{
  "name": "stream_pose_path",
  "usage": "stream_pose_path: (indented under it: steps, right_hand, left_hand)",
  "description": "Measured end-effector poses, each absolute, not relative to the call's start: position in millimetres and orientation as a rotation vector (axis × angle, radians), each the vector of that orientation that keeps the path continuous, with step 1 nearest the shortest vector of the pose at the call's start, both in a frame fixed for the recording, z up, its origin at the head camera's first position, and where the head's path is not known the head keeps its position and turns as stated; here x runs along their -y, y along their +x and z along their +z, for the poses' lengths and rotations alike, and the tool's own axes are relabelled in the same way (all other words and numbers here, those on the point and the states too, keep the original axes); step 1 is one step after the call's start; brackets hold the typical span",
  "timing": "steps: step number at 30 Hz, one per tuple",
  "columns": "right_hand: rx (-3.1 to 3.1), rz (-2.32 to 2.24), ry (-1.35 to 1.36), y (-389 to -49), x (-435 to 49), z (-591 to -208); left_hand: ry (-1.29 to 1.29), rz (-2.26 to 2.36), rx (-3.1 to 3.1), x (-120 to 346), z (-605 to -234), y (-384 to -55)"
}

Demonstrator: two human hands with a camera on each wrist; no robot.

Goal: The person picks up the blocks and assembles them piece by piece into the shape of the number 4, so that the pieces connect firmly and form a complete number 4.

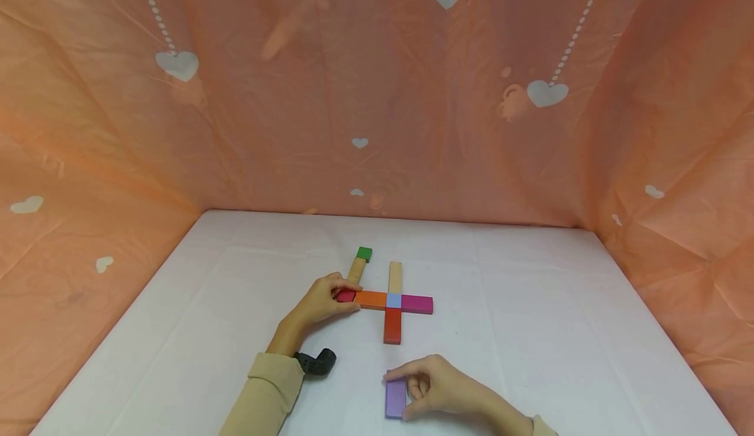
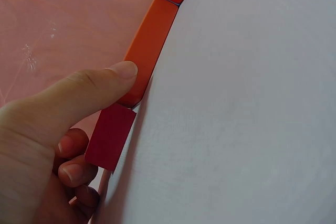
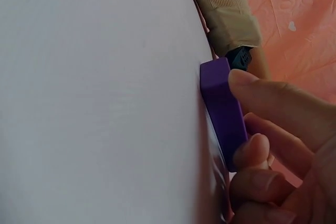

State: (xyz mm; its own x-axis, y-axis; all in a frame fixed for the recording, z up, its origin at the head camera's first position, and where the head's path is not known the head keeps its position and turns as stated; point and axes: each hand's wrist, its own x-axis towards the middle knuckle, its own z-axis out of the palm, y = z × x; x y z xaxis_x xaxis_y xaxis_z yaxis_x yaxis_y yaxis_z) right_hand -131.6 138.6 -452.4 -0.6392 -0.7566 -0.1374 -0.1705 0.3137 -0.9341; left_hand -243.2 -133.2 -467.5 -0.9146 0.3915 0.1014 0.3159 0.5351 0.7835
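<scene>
My left hand (image 1: 323, 300) pinches the left end of an orange block (image 1: 372, 300), thumb on its near side and index finger at its far side. A small crimson block (image 2: 110, 137) sits at that end, partly behind the fingers. To the right, a light blue cube (image 1: 393, 300) joins the orange block to a magenta block (image 1: 417, 304), a red block (image 1: 392, 326) and a natural wood block (image 1: 395, 277). Nearer the front, my right hand (image 1: 444, 387) holds a purple block (image 1: 396, 398) by its two ends, between thumb and index finger.
Beyond the left hand, another wood block (image 1: 356, 270) slants away, with a green cube (image 1: 364, 254) at its far end. A white cloth (image 1: 530, 331) covers the table. Orange curtains with pale hearts (image 1: 548, 93) stand at the back and sides.
</scene>
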Motion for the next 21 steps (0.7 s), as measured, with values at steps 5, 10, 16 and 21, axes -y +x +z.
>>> stream_pose_path:
  steps: [5, 10, 16, 21]
  right_hand:
    - [-2.005, -1.324, -0.777, -132.1, -138.3, -452.1]
    - [-1.994, -1.335, -0.77, -132.2, -138.0, -450.5]
    - [-2.008, -1.321, -0.775, -133.7, -137.3, -449.7]
    - [-2.007, -1.325, -0.797, -134.9, -137.4, -450.4]
  left_hand:
    - [0.632, 1.343, -2.681, 133.3, -467.5, -243.1]
    - [0.638, 1.35, -2.682, 133.1, -467.6, -243.1]
    - [0.648, 1.348, -2.687, 133.2, -468.1, -243.2]
    - [0.654, 1.341, -2.694, 133.3, -468.6, -243.3]
